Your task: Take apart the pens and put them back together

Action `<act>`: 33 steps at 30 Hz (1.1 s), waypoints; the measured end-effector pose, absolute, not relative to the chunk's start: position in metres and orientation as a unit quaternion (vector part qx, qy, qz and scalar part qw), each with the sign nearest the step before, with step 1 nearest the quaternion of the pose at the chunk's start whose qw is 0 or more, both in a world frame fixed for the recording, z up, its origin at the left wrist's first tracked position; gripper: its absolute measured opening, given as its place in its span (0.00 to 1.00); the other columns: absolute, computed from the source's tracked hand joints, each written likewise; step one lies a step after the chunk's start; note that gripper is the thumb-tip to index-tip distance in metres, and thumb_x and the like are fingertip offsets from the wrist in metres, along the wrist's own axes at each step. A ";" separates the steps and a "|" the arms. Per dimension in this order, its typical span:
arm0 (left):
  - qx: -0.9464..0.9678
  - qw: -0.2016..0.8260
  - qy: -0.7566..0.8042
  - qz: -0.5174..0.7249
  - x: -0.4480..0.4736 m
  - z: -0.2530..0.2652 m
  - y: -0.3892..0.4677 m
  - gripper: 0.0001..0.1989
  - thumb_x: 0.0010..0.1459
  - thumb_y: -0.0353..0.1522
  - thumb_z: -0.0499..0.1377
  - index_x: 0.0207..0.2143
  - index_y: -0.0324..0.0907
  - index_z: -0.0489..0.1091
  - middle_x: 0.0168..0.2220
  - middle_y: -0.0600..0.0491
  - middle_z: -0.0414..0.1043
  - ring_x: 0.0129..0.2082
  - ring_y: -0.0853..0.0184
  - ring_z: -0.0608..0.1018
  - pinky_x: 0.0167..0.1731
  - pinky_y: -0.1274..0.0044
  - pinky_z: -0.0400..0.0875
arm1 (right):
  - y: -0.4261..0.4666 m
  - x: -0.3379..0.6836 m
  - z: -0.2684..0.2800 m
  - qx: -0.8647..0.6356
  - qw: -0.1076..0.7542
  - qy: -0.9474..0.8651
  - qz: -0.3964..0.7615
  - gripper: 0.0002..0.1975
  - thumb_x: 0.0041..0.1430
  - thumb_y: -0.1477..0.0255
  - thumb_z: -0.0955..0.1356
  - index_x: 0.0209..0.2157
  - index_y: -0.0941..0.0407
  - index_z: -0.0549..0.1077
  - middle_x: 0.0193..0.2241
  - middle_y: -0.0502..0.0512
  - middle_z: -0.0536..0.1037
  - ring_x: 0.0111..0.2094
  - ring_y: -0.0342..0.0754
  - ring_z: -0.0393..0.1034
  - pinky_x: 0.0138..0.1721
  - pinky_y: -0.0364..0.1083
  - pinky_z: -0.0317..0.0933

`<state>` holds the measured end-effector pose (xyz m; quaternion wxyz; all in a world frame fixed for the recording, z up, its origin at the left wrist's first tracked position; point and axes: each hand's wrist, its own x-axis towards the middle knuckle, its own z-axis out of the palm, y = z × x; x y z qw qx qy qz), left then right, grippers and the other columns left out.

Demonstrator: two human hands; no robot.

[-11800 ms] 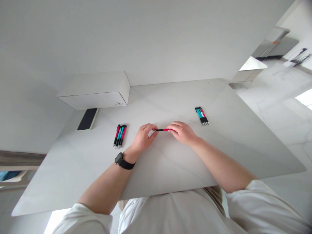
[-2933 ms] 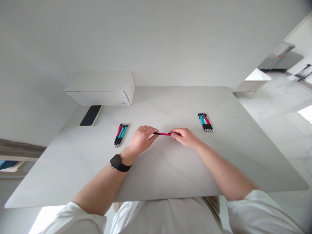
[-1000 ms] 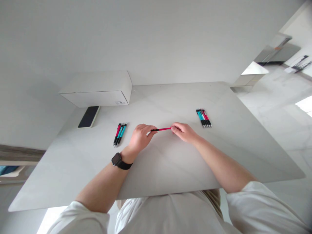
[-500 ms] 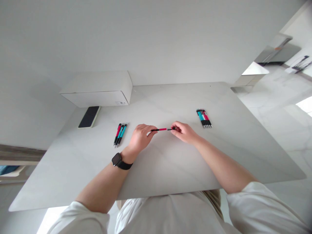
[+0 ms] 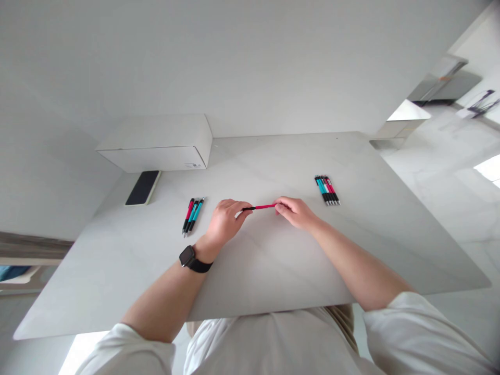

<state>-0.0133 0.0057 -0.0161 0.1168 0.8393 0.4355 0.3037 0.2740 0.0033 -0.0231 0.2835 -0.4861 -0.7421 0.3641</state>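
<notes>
A red pen [image 5: 265, 207] with a black grip lies level between my hands, above the middle of the table. My left hand [image 5: 227, 219] pinches its black grip end. At the other end, the fingertips of my right hand [image 5: 296, 211] are closed round the red barrel and cover that tip. To the left of my left hand, a red pen [image 5: 190, 210] and two teal pens [image 5: 197, 212] lie side by side. Beyond my right hand is a row of several teal, white and red pens [image 5: 327, 190], their black grips towards me.
A white box [image 5: 156, 156] stands against the wall at the back left. In front of it lies a phone [image 5: 142, 187] with a dark screen. The pale marble-look table [image 5: 269, 276] has its near edge at my body. A black watch [image 5: 187, 255] is on my left wrist.
The dark and silvery piece by my right fingers no longer shows, and more of the red barrel is visible up to them. My left hand has stayed in place.
</notes>
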 end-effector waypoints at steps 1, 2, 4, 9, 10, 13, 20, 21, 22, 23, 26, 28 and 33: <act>0.840 0.116 0.435 0.303 -0.013 -0.015 0.006 0.09 0.69 0.38 0.61 0.45 0.47 0.78 0.40 0.50 0.82 0.39 0.60 0.80 0.46 0.67 0.70 | 0.003 0.274 -0.023 -0.485 0.277 -0.745 0.364 0.16 0.71 0.57 0.63 0.40 0.51 0.77 0.31 0.50 0.80 0.28 0.46 0.68 0.32 0.45 0.60; 0.841 0.116 0.435 0.302 -0.013 -0.015 0.006 0.09 0.69 0.38 0.61 0.45 0.47 0.78 0.40 0.50 0.82 0.39 0.60 0.80 0.46 0.67 0.70 | 0.003 0.274 -0.023 -0.483 0.276 -0.747 0.363 0.16 0.71 0.58 0.63 0.38 0.51 0.77 0.30 0.50 0.80 0.27 0.46 0.68 0.32 0.45 0.60; 0.842 0.115 0.433 0.300 -0.013 -0.014 0.005 0.09 0.69 0.38 0.61 0.45 0.47 0.78 0.39 0.50 0.82 0.39 0.60 0.80 0.46 0.67 0.70 | 0.003 0.274 -0.023 -0.476 0.288 -0.747 0.363 0.13 0.70 0.59 0.64 0.39 0.51 0.76 0.32 0.50 0.80 0.29 0.46 0.70 0.33 0.45 0.61; 0.842 0.114 0.433 0.300 -0.013 -0.014 0.005 0.09 0.69 0.38 0.60 0.45 0.47 0.78 0.39 0.50 0.82 0.39 0.60 0.81 0.46 0.67 0.70 | 0.002 0.273 -0.022 -0.462 0.321 -0.754 0.339 0.09 0.66 0.62 0.68 0.43 0.50 0.76 0.36 0.52 0.81 0.34 0.48 0.73 0.38 0.46 0.66; 0.842 0.114 0.433 0.300 -0.013 -0.014 0.005 0.09 0.69 0.38 0.60 0.45 0.47 0.78 0.39 0.50 0.82 0.39 0.60 0.80 0.46 0.67 0.70 | 0.002 0.273 -0.022 -0.461 0.326 -0.756 0.330 0.09 0.66 0.62 0.69 0.43 0.50 0.76 0.37 0.53 0.81 0.34 0.48 0.73 0.38 0.46 0.66; 0.841 0.117 0.436 0.300 -0.013 -0.014 0.005 0.09 0.69 0.38 0.60 0.45 0.47 0.78 0.39 0.50 0.82 0.38 0.60 0.80 0.46 0.67 0.70 | 0.003 0.274 -0.023 -0.469 0.338 -0.748 0.326 0.12 0.64 0.61 0.70 0.47 0.50 0.76 0.42 0.54 0.81 0.35 0.48 0.73 0.39 0.47 0.67; 0.840 0.119 0.436 0.300 -0.013 -0.013 0.005 0.09 0.69 0.39 0.60 0.45 0.47 0.79 0.38 0.49 0.82 0.38 0.59 0.80 0.45 0.67 0.70 | 0.003 0.274 -0.023 -0.498 0.278 -0.737 0.362 0.16 0.70 0.57 0.63 0.40 0.50 0.78 0.31 0.51 0.81 0.28 0.47 0.70 0.32 0.46 0.62; 0.840 0.119 0.436 0.301 -0.013 -0.013 0.005 0.10 0.69 0.39 0.60 0.45 0.47 0.79 0.38 0.49 0.82 0.38 0.59 0.80 0.45 0.67 0.70 | 0.003 0.273 -0.022 -0.497 0.284 -0.739 0.355 0.15 0.69 0.57 0.64 0.40 0.50 0.78 0.32 0.51 0.81 0.29 0.47 0.70 0.32 0.46 0.62; 0.839 0.119 0.436 0.301 -0.013 -0.013 0.005 0.10 0.69 0.39 0.60 0.45 0.47 0.78 0.38 0.49 0.82 0.38 0.59 0.80 0.45 0.67 0.70 | 0.002 0.273 -0.021 -0.494 0.293 -0.740 0.349 0.13 0.68 0.58 0.65 0.42 0.50 0.77 0.33 0.51 0.81 0.30 0.48 0.71 0.33 0.46 0.63; 0.839 0.121 0.437 0.302 -0.013 -0.013 0.005 0.10 0.69 0.39 0.60 0.45 0.47 0.78 0.38 0.49 0.82 0.38 0.59 0.80 0.45 0.67 0.70 | 0.002 0.272 -0.021 -0.490 0.303 -0.742 0.342 0.12 0.67 0.59 0.67 0.43 0.50 0.77 0.35 0.52 0.82 0.31 0.48 0.72 0.35 0.46 0.64; 0.838 0.124 0.440 0.300 -0.013 -0.014 0.005 0.10 0.69 0.39 0.60 0.45 0.47 0.78 0.38 0.49 0.82 0.39 0.60 0.80 0.46 0.67 0.70 | 0.002 0.272 -0.020 -0.476 0.322 -0.749 0.330 0.11 0.65 0.61 0.69 0.45 0.50 0.77 0.38 0.53 0.81 0.34 0.49 0.73 0.39 0.47 0.65; 0.838 0.124 0.441 0.297 -0.013 -0.015 0.005 0.10 0.69 0.39 0.60 0.46 0.47 0.78 0.39 0.49 0.82 0.39 0.60 0.80 0.46 0.67 0.70 | 0.002 0.272 -0.020 -0.472 0.326 -0.750 0.329 0.10 0.64 0.63 0.69 0.45 0.50 0.76 0.38 0.53 0.81 0.34 0.48 0.72 0.39 0.47 0.65; 0.849 0.133 0.424 0.285 -0.012 -0.015 0.005 0.13 0.71 0.37 0.58 0.54 0.48 0.76 0.39 0.50 0.81 0.38 0.61 0.80 0.45 0.68 0.70 | 0.002 0.272 -0.020 -0.469 0.341 -0.748 0.324 0.09 0.64 0.64 0.69 0.44 0.50 0.76 0.38 0.52 0.80 0.35 0.48 0.73 0.41 0.47 0.66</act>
